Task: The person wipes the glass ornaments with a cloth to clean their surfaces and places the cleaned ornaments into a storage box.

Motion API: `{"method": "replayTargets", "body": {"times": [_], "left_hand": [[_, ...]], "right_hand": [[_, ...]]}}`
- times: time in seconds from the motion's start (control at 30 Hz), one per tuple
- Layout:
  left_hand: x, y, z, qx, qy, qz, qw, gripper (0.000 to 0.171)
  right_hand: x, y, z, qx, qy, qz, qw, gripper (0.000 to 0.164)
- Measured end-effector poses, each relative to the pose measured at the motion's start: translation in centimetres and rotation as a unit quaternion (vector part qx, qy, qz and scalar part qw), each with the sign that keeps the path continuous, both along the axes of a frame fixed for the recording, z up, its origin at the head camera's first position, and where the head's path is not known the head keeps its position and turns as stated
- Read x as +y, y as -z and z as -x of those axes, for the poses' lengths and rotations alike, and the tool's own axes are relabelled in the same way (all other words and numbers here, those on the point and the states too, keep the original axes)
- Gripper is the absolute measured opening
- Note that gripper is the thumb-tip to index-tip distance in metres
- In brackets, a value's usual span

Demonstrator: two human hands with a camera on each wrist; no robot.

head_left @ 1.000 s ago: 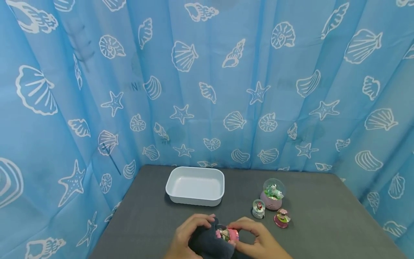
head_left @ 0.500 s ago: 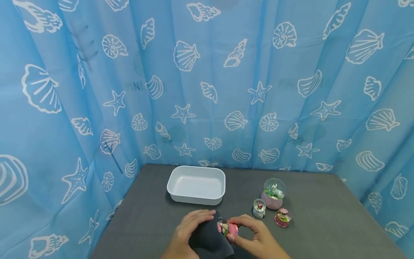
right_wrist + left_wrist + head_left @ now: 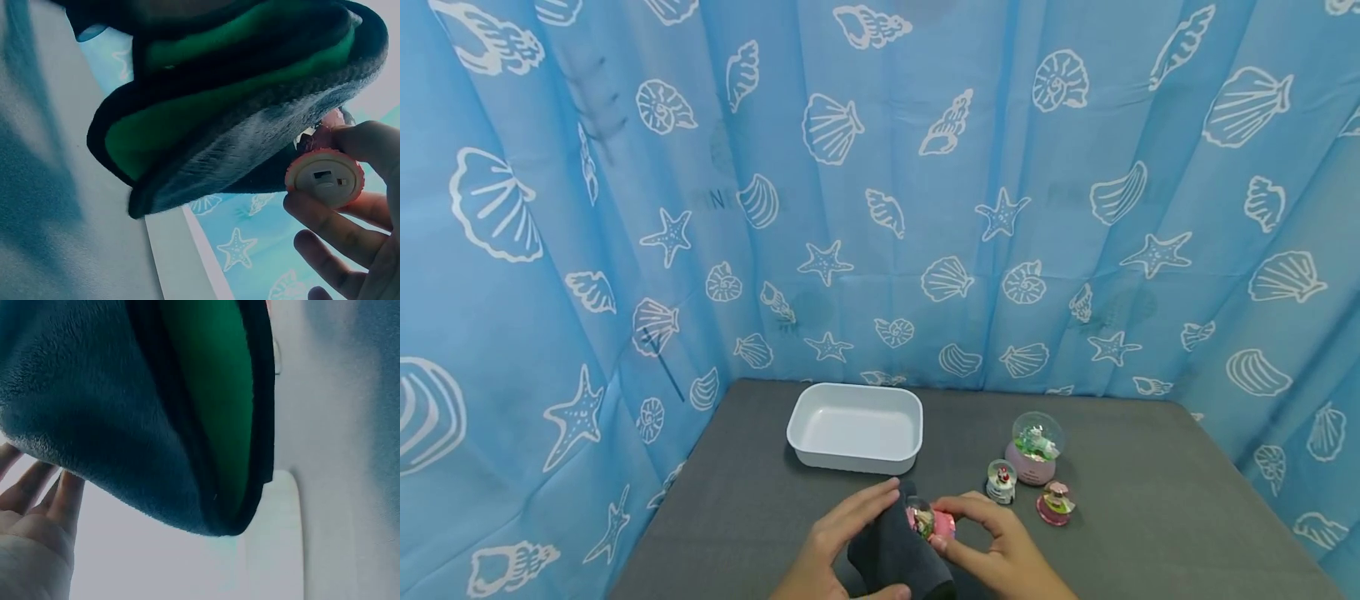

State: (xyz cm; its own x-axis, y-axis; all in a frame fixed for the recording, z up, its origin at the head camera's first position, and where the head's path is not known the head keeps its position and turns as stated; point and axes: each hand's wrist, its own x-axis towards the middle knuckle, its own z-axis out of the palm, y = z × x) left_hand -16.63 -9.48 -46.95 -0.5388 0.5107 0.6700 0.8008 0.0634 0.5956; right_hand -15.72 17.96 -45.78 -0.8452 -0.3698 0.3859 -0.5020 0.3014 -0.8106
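In the head view my left hand (image 3: 842, 537) holds a dark grey cloth (image 3: 891, 546), thumb below and fingers along its far side. The left wrist view shows the fuzzy cloth (image 3: 94, 406) folded over, with a green inner face. My right hand (image 3: 992, 542) pinches a small snow globe (image 3: 942, 525) by its pink base, between thumb and fingers. The globe lies on its side, its clear dome turned toward the cloth and partly covered by it. In the right wrist view, the round underside of the base (image 3: 325, 179) shows a small switch.
A white rectangular tub (image 3: 857, 429) stands on the grey table (image 3: 730, 492) behind my hands. To the right are a large snow globe with a lilac base (image 3: 1032, 467), a tiny white-based globe (image 3: 1001, 487) and a pink-based globe (image 3: 1055, 508). A blue shell-print curtain (image 3: 880, 208) hangs behind.
The cloth and the pink snow globe have moved slightly away from me with both hands. The cloth has turned more upright beside the dome, and my left thumb now shows below it.
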Motion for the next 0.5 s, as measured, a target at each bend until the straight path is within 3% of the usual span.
{"method": "replayTargets", "body": {"times": [0.17,0.4,0.5], "left_hand": [[0.06,0.06,-0.09,-0.053,-0.008,-0.022,0.9983,0.083],[0.37,0.54,0.05,-0.062,0.015,-0.072,0.9954,0.084],[0.56,0.63,-0.03,-0.088,0.011,-0.087,0.9923,0.079]], "right_hand": [[-0.01,0.12,-0.02,0.042,0.000,0.003,0.999,0.030],[-0.12,0.03,-0.23,0.037,-0.002,0.004,0.999,0.034],[-0.08,0.04,-0.21,0.050,-0.017,0.008,0.999,0.037]]}}
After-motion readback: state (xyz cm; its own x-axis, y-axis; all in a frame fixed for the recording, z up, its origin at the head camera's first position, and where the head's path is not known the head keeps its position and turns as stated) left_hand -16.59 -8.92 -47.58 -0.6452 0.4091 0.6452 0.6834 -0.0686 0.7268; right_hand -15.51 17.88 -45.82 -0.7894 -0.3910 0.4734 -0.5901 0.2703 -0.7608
